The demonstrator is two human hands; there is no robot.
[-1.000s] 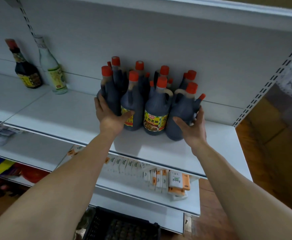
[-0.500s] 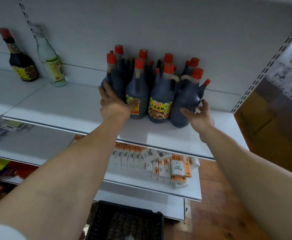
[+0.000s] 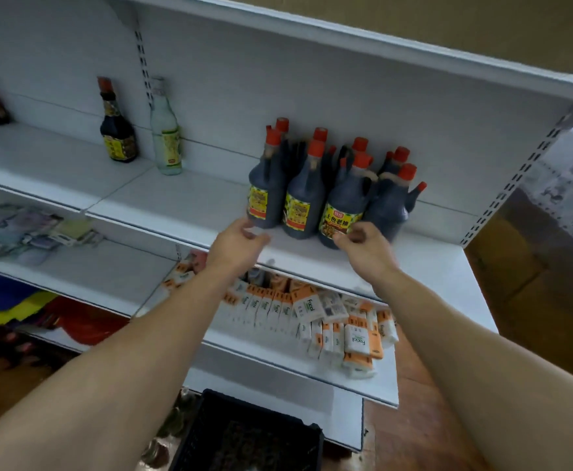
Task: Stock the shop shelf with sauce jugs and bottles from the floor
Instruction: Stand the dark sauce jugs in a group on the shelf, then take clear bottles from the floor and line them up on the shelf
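Both bare forearms reach up from the bottom corners of the frame and converge toward its middle. The left hand (image 3: 239, 241) sits just left of centre, its back toward the camera, fingers loosely curled with the thumb close to the fingertips. The right hand (image 3: 363, 248) is level with it, just right of centre, fingers loosely bent inward. The hands are apart, and both are slightly blurred.

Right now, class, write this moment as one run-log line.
left hand: empty, before jugs | right hand: empty, before jugs | soy sauce jugs: upright, clustered on shelf | black crate: below shelves
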